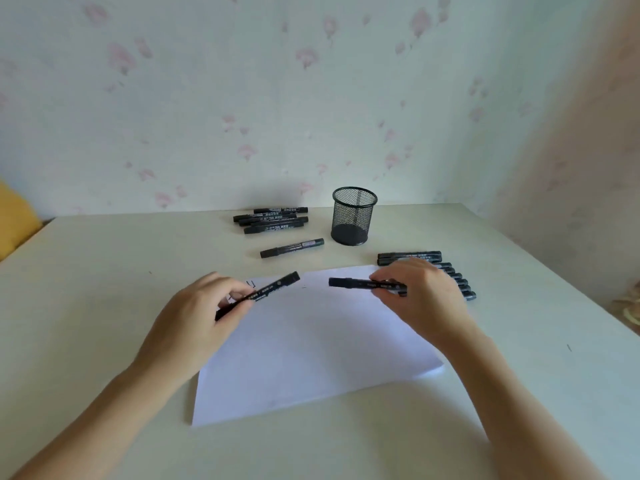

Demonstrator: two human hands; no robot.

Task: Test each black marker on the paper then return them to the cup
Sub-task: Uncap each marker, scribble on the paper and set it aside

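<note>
A white sheet of paper (311, 348) lies on the table in front of me, with a few small black marks near its far left corner. My left hand (194, 313) holds a capped black marker (273, 287) slanting up to the right over the paper. My right hand (419, 296) grips a second black marker (356, 283) pointing left. A black mesh cup (354, 216) stands upright behind the paper and looks empty. Several markers (272, 220) lie in a pile left of the cup, one marker (292, 248) lies alone nearer the paper, and a row of markers (460, 282) lies behind my right hand.
The pale table (104, 278) meets a flowered wall at the back and a second wall on the right. A yellow object (14, 223) shows at the far left edge.
</note>
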